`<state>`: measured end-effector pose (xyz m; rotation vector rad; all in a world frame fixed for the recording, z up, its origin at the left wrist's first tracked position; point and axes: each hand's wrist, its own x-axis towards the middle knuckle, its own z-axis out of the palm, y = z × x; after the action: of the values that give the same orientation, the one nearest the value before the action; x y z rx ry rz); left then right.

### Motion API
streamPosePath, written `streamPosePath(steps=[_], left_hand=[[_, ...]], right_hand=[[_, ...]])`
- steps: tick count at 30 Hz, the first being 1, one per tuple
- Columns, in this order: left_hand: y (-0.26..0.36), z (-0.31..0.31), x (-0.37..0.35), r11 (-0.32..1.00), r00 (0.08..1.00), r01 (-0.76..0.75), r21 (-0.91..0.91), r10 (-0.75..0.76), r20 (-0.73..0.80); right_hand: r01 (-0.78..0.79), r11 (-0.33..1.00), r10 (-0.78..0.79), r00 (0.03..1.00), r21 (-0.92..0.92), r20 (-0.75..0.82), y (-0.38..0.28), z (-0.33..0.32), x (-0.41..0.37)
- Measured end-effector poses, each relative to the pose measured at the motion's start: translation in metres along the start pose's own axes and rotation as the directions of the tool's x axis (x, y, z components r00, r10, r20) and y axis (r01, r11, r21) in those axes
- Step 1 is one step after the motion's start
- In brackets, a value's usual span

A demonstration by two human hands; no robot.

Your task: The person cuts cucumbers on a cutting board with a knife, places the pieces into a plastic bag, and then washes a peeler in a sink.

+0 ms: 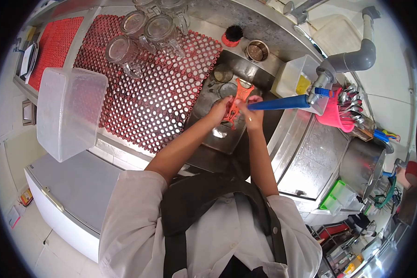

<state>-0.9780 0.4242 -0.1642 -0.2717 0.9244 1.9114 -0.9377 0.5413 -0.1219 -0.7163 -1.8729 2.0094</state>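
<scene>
Over the sink (224,143), both of my hands grip an orange item (238,103) with a forked upper end; its exact kind I cannot make out. My left hand (221,110) closes on its left side. From the right, my right hand (252,116) holds it, fingers partly hidden behind the blue hose tap (278,103). Just beyond the hands, a glass mug (222,73) and another glass (227,89) lie in the sink.
Several upturned glass mugs (160,28) stand on the red perforated mat (143,102) at left, near a clear plastic bin (69,113). Behind the sink are a black-bristled brush (233,34) and a metal cup (256,51). A pink basket of cutlery (333,116) stands right.
</scene>
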Motion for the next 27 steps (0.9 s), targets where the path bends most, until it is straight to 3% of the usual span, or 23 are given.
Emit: streamPosePath(steps=[3, 6, 9, 12, 15, 18, 21, 24, 27], left_hand=[[-0.002, -0.003, 0.005, 0.996, 0.989, -0.066, -0.064, 0.074, 0.132], [0.007, 0.009, -0.002, 0.998, 0.998, -0.061, -0.033, 0.063, 0.031], [0.020, 0.016, -0.010, 0.997, 0.998, -0.013, -0.077, 0.018, 0.066], [0.024, 0.018, -0.013, 1.000, 1.000, -0.018, -0.013, 0.018, 0.024], [0.016, 0.005, -0.005, 1.000, 1.000, -0.008, -0.019, 0.008, 0.019], [0.011, -0.002, -0.005, 0.990, 0.995, 0.040, 0.133, -0.028, -0.093], [0.009, 0.001, -0.013, 0.975, 0.996, 0.027, 0.220, -0.008, -0.089], [0.010, 0.009, -0.022, 0.965, 0.997, 0.011, 0.262, 0.009, -0.075], [0.007, 0.005, -0.021, 0.966, 0.999, 0.016, 0.260, -0.003, -0.049]], right_hand=[[0.060, 0.992, -0.036, 0.977, -0.108, 0.212, 0.004, -0.002, 0.002], [-0.111, 0.994, 0.106, 0.958, 0.002, 0.265, -0.007, -0.003, 0.002], [-0.109, 0.991, 0.127, 0.935, -0.072, 0.331, -0.023, -0.006, 0.003], [-0.107, 0.994, 0.110, 0.948, -0.025, 0.298, -0.006, -0.011, 0.005], [-0.139, 0.990, 0.139, 0.982, -0.004, 0.132, 0.006, -0.012, 0.006], [-0.298, 0.952, 0.297, 0.955, 0.072, 0.025, 0.009, -0.013, 0.006], [-0.291, 0.945, 0.276, 0.954, -0.150, -0.118, -0.001, -0.008, 0.002], [-0.310, 0.951, 0.308, 0.946, -0.003, -0.103, -0.007, 0.004, -0.003], [-0.240, 0.971, 0.240, 0.971, 0.001, 0.009, 0.012, -0.002, 0.002]])
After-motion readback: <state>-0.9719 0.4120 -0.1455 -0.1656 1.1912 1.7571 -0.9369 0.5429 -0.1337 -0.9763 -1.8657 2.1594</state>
